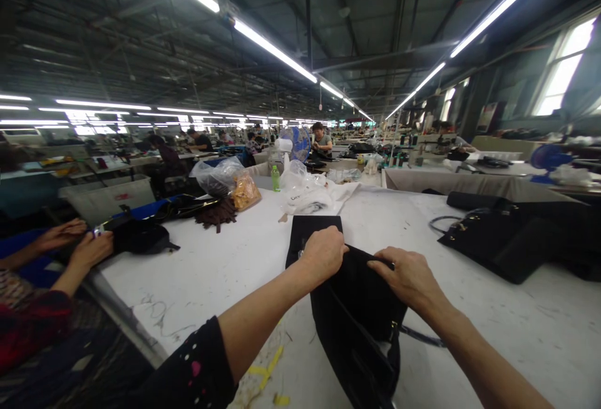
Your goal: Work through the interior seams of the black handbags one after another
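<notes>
A black fabric bag with metal fittings and a dark cord-like handle hangs between my hands over the white table. My left hand is closed on its upper edge, near a flat black flap that sticks up behind. On the right, my right hand pinches the same edge between thumb and fingers. The bag's lower part slopes toward me. Further right on the table lie more black bags, one with a looped handle and gold-coloured fittings.
The white table carries thread scraps and yellow strips. At its back are clear plastic bags, a green bottle, and brown pieces. At left, a co-worker's hands handle black material. A blue fan stands beyond.
</notes>
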The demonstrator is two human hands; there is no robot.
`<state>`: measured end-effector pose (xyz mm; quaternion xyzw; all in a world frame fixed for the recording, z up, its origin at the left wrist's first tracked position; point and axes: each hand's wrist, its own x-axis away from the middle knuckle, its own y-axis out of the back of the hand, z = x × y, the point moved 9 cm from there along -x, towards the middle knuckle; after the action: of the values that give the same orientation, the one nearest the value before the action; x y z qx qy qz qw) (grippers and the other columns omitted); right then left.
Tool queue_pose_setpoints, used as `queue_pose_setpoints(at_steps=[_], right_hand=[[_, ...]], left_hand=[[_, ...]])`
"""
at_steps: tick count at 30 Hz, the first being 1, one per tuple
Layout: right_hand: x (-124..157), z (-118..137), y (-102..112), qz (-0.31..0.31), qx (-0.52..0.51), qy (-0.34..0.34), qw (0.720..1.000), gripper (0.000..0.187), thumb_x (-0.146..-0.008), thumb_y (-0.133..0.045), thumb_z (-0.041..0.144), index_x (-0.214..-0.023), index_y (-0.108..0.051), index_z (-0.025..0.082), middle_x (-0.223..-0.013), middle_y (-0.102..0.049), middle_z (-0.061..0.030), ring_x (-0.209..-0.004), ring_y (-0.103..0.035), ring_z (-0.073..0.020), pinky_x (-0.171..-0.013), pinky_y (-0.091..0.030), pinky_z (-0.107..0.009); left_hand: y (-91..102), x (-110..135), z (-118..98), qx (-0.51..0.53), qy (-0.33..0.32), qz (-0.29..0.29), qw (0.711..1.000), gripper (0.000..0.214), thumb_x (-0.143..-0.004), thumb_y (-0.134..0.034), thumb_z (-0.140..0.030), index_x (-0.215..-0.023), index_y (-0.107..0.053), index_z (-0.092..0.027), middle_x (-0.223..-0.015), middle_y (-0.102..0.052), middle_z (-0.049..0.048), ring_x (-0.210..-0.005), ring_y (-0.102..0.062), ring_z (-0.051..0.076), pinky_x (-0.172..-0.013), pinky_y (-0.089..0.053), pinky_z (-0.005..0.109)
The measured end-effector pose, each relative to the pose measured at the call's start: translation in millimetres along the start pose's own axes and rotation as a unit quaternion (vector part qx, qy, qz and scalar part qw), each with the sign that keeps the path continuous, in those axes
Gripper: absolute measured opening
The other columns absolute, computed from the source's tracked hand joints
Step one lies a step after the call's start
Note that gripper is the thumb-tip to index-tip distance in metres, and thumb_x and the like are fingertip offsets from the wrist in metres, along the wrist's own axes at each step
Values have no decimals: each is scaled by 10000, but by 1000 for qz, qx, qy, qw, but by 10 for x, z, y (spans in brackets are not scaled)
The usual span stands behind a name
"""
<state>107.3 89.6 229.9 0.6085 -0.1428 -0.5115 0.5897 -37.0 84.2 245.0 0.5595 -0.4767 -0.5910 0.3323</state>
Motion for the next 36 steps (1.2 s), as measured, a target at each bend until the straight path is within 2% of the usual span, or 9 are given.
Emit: queue_pose_setpoints(at_steps=[2,6,9,12,15,17,22,29,36], right_hand=[[-42,36,-31,13,32,4,999,242,-869,-494,368,-782,-687,250,-810,-715,-22,-801,-638,-211,-732,-406,-323],[-83,-6,-58,34,39,-44,998,242,-857,-509,360,-695,-650,249,-739,-695,-17,-731,-617,-204,-624,-368,-303],[-128,1,-65,55,62,-64,994,259,-860,-507,387,-699,-651,243,-717,-691,-44,-704,-620,-224,-569,-327,-309],[-226,109,-86,77,57,-50,994,238,-849,-538,439,-828,-689,257,-765,-709,-61,-738,-637,-244,-562,-320,-309],[-330,240,-133,92,43,-18,995,202,-847,-554,381,-787,-698,252,-770,-713,-52,-756,-642,-228,-583,-332,-300],[-370,258,-158,92,37,-14,995,228,-854,-538,348,-714,-686,246,-748,-707,-41,-744,-636,-213,-587,-332,-293],[-375,188,-186,78,5,-21,997,227,-846,-540,366,-701,-677,257,-712,-688,-14,-709,-611,-193,-581,-330,-279],[-349,178,-179,77,-18,-32,996,231,-831,-532,373,-687,-671,258,-669,-663,-10,-673,-591,-184,-572,-326,-278],[-334,243,-170,75,-20,-25,997,229,-826,-531,363,-666,-657,258,-638,-642,2,-638,-562,-169,-561,-313,-276]], left_hand=[[2,-1,3,-1,1,-2,1000,263,-890,-499,-351,-862,-668,-151,-956,-644,96,-844,-642,235,-758,-501,343],[-6,-16,13,0,5,-4,1000,269,-888,-500,-355,-849,-668,-148,-937,-648,95,-817,-647,238,-729,-503,346],[-28,-28,12,-1,9,0,1000,267,-886,-506,-353,-846,-670,-145,-939,-648,99,-820,-646,236,-730,-499,343],[-38,-28,22,10,11,-1,1000,270,-880,-518,-366,-852,-672,-145,-945,-648,96,-825,-641,223,-742,-491,328],[-29,-11,87,46,12,-3,999,266,-850,-559,-395,-813,-679,-161,-922,-656,80,-835,-632,215,-755,-485,318],[-12,9,156,83,6,-4,997,201,-816,-601,-356,-772,-679,-176,-898,-666,58,-847,-625,203,-781,-483,307],[46,59,285,129,-21,-18,991,88,-779,-590,-223,-747,-662,-185,-901,-673,29,-858,-614,177,-800,-477,283],[22,53,344,81,13,-18,996,147,-821,-559,-307,-767,-620,-184,-850,-657,46,-821,-607,205,-750,-469,316],[-1,64,352,46,14,-31,998,120,-838,-537,-297,-803,-576,-189,-857,-644,46,-799,-606,216,-696,-454,318]])
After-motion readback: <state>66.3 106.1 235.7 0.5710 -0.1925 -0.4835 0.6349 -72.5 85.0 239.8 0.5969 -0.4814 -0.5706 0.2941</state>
